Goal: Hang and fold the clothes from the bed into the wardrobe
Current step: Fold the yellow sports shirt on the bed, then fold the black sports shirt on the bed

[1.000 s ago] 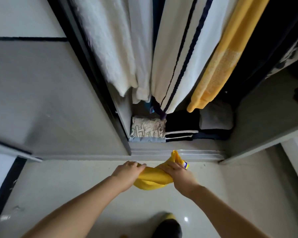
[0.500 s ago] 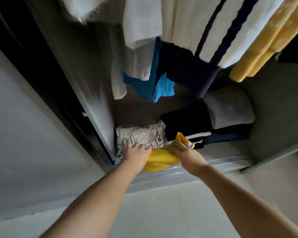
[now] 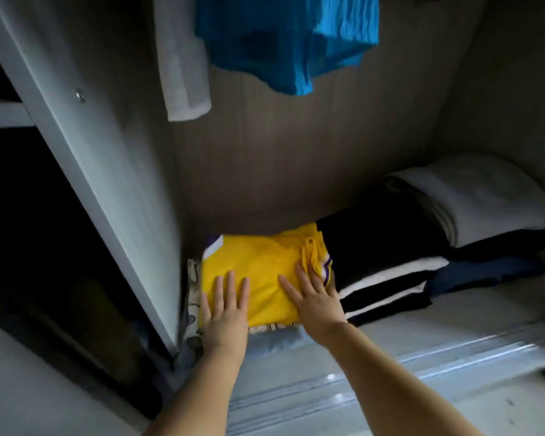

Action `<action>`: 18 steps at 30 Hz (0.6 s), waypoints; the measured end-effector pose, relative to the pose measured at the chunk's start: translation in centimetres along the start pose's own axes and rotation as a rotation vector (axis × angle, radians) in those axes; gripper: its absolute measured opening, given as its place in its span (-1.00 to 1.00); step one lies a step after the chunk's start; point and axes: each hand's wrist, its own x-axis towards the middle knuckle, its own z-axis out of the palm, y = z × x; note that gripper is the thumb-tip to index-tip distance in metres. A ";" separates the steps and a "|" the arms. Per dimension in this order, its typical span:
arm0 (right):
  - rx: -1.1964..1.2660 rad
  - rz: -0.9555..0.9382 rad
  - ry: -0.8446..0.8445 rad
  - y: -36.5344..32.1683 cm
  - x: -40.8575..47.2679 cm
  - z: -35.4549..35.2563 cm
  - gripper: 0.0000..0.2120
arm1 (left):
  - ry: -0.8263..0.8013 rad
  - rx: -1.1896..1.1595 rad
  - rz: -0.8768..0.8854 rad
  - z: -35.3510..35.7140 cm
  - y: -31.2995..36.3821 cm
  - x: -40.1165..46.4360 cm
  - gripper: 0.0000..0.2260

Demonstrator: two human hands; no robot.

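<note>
A folded yellow garment (image 3: 258, 265) with purple and white trim lies on top of a patterned folded stack (image 3: 192, 297) at the left of the wardrobe floor (image 3: 472, 306). My left hand (image 3: 225, 313) presses flat on its front left part, fingers straight. My right hand (image 3: 315, 297) lies flat on its right edge, fingers spread and reaching toward a bunched yellow strap (image 3: 310, 253).
A stack of black and white folded clothes (image 3: 381, 272) sits right beside the yellow garment, with a grey folded item (image 3: 485, 196) and dark blue ones (image 3: 485, 272) further right. A blue garment (image 3: 283, 42) and a white one (image 3: 183, 67) hang above. The sliding-door track (image 3: 359, 382) runs in front.
Both hands held the bunched yellow garment in front of the wardrobe. They carried it in and set it on the left stack, and now rest flat on it.
</note>
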 end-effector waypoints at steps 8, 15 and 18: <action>-0.013 -0.030 -0.197 -0.9 -0.9 -2.6 -0.16 | -0.336 0.065 -0.041 -2.3 0.4 0.1 -0.20; 0.246 0.174 -0.239 -1.7 -10.8 -6.5 -0.34 | -0.487 0.054 0.208 -10.1 3.3 -5.9 -0.29; 0.302 0.343 -0.307 0.7 -16.0 -10.7 -0.40 | -0.570 0.082 0.314 -15.2 5.9 -8.2 -0.30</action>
